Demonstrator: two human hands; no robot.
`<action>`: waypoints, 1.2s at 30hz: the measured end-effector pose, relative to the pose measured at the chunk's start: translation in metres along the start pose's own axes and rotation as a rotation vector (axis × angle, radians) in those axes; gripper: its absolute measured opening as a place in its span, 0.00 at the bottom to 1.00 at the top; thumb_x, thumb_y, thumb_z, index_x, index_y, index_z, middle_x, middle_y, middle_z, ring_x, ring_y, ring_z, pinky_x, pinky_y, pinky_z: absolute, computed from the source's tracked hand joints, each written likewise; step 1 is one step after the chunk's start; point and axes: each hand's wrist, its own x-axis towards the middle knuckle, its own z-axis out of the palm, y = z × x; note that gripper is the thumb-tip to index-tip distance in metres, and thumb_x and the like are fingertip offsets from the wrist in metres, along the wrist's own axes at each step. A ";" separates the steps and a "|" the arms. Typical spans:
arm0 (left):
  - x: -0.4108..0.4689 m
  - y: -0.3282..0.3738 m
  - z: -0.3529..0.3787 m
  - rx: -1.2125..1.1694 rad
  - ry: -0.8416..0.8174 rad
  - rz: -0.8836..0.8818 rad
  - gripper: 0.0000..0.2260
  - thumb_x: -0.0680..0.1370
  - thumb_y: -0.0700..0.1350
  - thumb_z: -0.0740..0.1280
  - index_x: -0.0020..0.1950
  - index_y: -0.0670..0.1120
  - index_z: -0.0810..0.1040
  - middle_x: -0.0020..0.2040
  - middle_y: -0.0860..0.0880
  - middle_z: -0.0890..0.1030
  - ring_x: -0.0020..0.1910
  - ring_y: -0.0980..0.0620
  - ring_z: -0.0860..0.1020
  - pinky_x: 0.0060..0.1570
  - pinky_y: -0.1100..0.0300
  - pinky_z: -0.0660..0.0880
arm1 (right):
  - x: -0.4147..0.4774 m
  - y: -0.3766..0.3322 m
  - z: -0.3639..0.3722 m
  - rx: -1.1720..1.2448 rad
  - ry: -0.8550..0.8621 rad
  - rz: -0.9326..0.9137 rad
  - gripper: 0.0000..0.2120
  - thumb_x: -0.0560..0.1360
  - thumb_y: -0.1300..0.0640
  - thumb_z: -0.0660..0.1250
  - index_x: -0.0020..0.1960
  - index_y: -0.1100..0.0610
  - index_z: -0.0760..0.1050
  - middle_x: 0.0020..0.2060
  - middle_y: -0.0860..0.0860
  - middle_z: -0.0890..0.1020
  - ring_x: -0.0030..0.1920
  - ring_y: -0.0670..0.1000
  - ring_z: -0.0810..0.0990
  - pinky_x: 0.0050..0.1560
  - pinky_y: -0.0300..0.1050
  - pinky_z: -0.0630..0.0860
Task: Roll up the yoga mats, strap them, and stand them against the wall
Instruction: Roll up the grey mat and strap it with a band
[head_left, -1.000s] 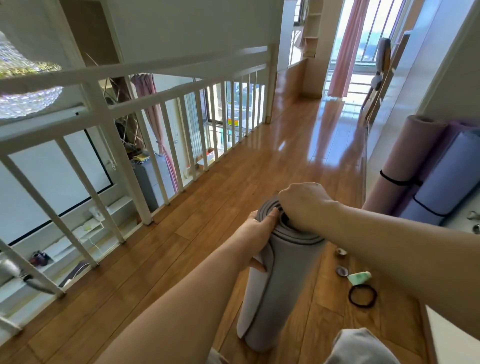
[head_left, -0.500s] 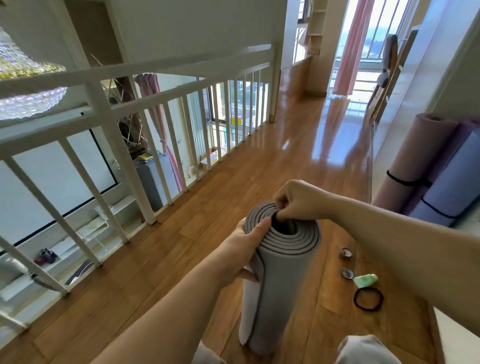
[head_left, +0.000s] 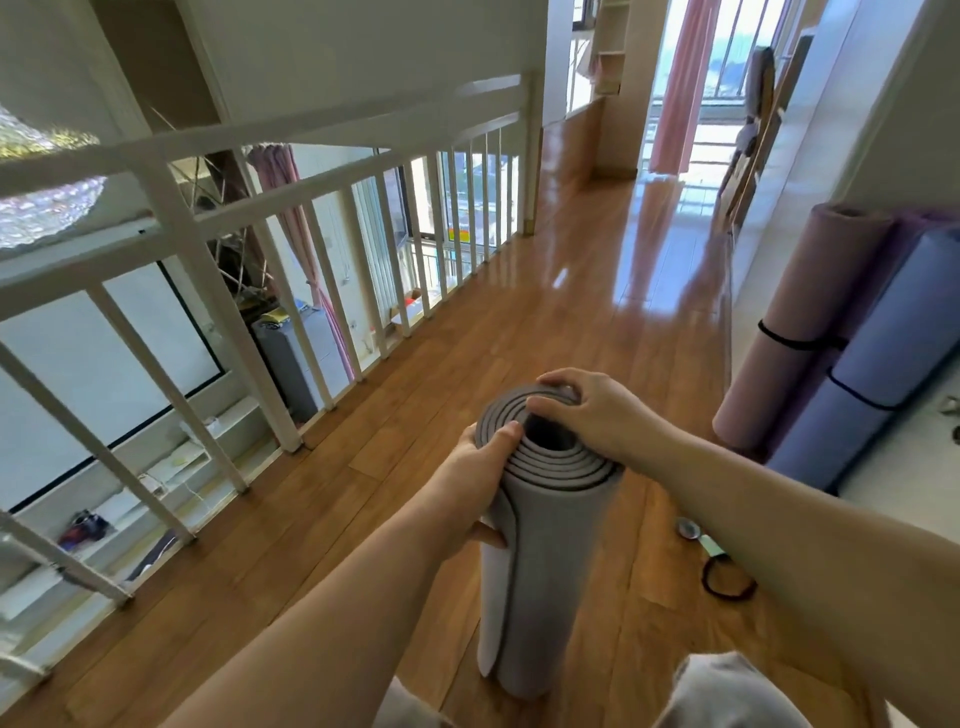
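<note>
A grey yoga mat (head_left: 543, 577), rolled up, stands on end on the wooden floor in front of me, its loose outer flap down the left side. My left hand (head_left: 475, 483) grips the roll just under its top rim, thumb on the edge. My right hand (head_left: 587, 410) holds the top rim from the far side, fingers curled over the inner coils. A black strap loop (head_left: 727, 579) lies on the floor to the right. A pink mat (head_left: 795, 322), a purple mat (head_left: 878, 270) and a blue mat (head_left: 878, 353), strapped, lean against the right wall.
A white railing (head_left: 311, 249) runs along the left with an open drop behind it. Small items (head_left: 693, 532) lie on the floor beside the strap. The wooden hallway floor (head_left: 597, 291) stretches ahead to a window with pink curtains.
My right hand has shifted from covering the roll's centre to its far rim, exposing the coils. The camera moved closer over the mat. The left hand kept its grip.
</note>
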 end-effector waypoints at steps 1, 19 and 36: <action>0.001 0.001 0.000 0.002 0.019 -0.003 0.23 0.79 0.61 0.58 0.72 0.56 0.59 0.61 0.46 0.73 0.59 0.42 0.74 0.47 0.43 0.80 | 0.001 -0.001 0.003 0.034 0.061 -0.008 0.23 0.74 0.44 0.69 0.65 0.51 0.74 0.54 0.47 0.78 0.50 0.45 0.75 0.40 0.31 0.68; -0.025 -0.008 0.023 -0.045 0.159 0.022 0.28 0.78 0.64 0.59 0.73 0.53 0.59 0.61 0.44 0.74 0.55 0.41 0.76 0.48 0.42 0.80 | -0.068 0.018 0.011 -0.463 0.033 -0.519 0.24 0.68 0.47 0.72 0.60 0.57 0.75 0.60 0.52 0.77 0.74 0.55 0.55 0.75 0.48 0.53; 0.036 0.002 0.057 0.319 0.326 0.787 0.32 0.72 0.50 0.69 0.73 0.56 0.59 0.64 0.51 0.71 0.59 0.53 0.72 0.46 0.63 0.76 | -0.031 0.086 0.043 -0.276 0.739 -0.600 0.23 0.70 0.48 0.70 0.59 0.60 0.73 0.58 0.56 0.77 0.71 0.60 0.60 0.76 0.45 0.51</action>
